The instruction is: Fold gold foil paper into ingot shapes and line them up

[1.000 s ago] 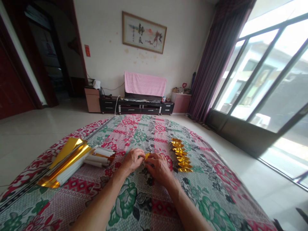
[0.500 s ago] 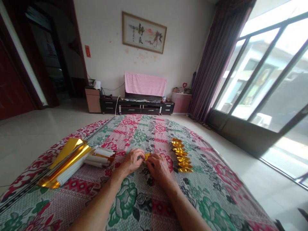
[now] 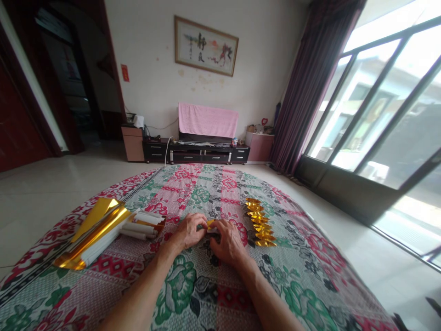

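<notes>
A small piece of gold foil paper (image 3: 210,224) with a white underside sits between my two hands, low over the cloth. My left hand (image 3: 190,231) pinches its left end, thumb and fingers closed. On the other end, the fingers of my right hand (image 3: 228,239) are bent over the paper and grip it, with the thumb lower down. Much of the piece is hidden by my fingers. Right of my hands lies a column of folded gold foil ingots (image 3: 261,220). To the left are gold foil sheets (image 3: 99,234) and several white-backed paper rolls (image 3: 141,225).
A flowered cloth (image 3: 203,294) covers the round table under everything. Beyond it stands a low black TV cabinet (image 3: 201,154) with a pink towel (image 3: 208,120) over the set. Glass doors (image 3: 375,101) and a purple curtain (image 3: 306,87) are on the right.
My right thumb has moved down and away from the paper's near edge, and more of the white underside shows. My left hand has barely shifted.
</notes>
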{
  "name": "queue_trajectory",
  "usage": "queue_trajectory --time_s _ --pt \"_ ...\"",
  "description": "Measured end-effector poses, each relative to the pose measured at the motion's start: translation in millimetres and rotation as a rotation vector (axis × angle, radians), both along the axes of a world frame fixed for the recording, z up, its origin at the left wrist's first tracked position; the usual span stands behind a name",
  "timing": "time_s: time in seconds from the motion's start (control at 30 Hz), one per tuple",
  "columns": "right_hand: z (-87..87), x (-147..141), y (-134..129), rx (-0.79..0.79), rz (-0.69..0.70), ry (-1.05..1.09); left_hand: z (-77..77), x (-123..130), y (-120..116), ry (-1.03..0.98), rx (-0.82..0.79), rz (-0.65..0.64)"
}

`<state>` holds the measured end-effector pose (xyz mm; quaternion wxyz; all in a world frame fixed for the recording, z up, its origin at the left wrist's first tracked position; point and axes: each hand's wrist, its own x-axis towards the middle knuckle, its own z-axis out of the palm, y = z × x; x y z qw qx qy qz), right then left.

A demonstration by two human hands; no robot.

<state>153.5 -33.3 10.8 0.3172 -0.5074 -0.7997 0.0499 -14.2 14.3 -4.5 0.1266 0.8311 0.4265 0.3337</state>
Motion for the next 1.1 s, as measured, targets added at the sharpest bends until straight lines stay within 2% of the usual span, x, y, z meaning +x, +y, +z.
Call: queue_trajectory --time_s 0.27,0.5,0.83,1.1 --pt "0.1 0.1 -0.4 0.016 0.035 -0.013 -2.2 -5.3 1.9 -0.008 -0.049 -0.019" --pt "-2.0 -1.6 2.1 0.02 -0.01 0.027 -9.7 -0.6 8.1 -0.034 -0.041 0.05" --pt "-10.4 -2.2 7.9 0.042 -0.093 0.085 -2.6 2.5 4.8 -0.002 -0.063 0.073" --pt "-11.8 -6.1 10.6 0.032 -0.153 0.109 -5.6 2.3 5.0 -0.007 -0.073 0.1"
